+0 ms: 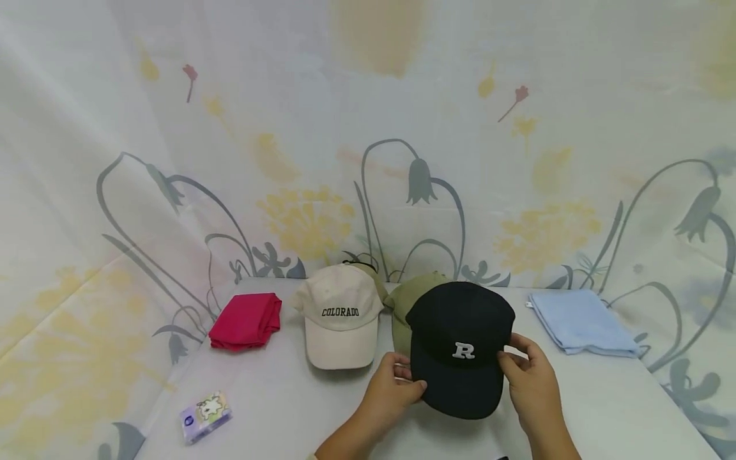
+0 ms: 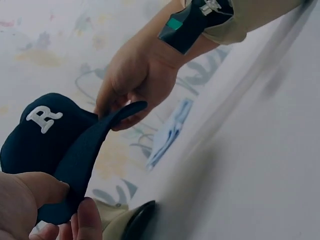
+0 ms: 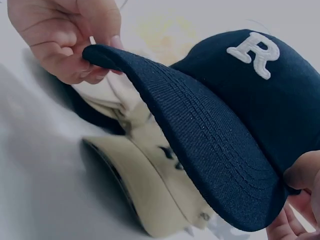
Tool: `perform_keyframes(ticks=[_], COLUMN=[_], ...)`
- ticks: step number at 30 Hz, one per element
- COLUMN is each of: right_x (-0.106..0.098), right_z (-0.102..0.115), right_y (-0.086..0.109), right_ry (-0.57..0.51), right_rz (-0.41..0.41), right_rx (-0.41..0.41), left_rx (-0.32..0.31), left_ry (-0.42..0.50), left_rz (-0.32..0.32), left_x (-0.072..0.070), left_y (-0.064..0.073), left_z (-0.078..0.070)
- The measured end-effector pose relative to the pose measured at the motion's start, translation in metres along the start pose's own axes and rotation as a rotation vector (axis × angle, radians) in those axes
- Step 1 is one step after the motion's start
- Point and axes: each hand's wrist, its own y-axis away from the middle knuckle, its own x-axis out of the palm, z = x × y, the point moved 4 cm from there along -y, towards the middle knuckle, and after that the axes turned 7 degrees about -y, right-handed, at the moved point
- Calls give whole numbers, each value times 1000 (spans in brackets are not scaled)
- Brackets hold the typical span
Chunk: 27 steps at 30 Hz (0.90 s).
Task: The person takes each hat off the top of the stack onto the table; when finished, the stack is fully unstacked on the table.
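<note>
A dark navy baseball cap [image 1: 454,319] with a white letter R is held up with its front toward me. My left hand [image 1: 391,386] pinches one side of its brim, thumb on top and fingers underneath, as the left wrist view also shows. At the opposite side, my right hand [image 1: 531,377] pinches the cap where brim and crown meet. Behind it, partly covered, sits an olive-green cap [image 1: 408,300]. The right wrist view shows that olive cap's brim [image 3: 125,175] below the navy one. Left of these stands a cream cap [image 1: 342,345] lettered COLORADO.
A folded red cloth [image 1: 244,322] lies at the back left of the white table [image 1: 287,409], a folded light-blue cloth [image 1: 583,322] at the back right. Near the left edge is a small purple packet [image 1: 206,416]. A flower-printed curtain [image 1: 345,128] hangs behind.
</note>
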Motion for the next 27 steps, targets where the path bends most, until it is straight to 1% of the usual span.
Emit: perform_keyframes(ticks=[7,10,13,17,20,23,27], right_x=[-26,-34,-40,-45,-50,-54,-59], right_z=[-11,-15,-17,-19,-20,-23,-29], right_y=[-6,-9,-12,-18,-23,-28,-36], right_ry=[7,4,6,53,91,103,111], right_rz=[-77,-90,-90,-79,-69,-60,-43], right_rx=[-12,-13,-2,-5,-13,-12,1], left_rx=[10,2,8,21,35,45,28], left_ry=[4,0,-39,-87,-94,-104,-95], left_rz=[42,42,24,-1,-6,-10,2], left_x=[29,39,45,50,55,62,71], left_y=[-10,-13,-16,-21,-24,-26,-31], left_z=[-4,-6,-8,-10,-10,-11,-11])
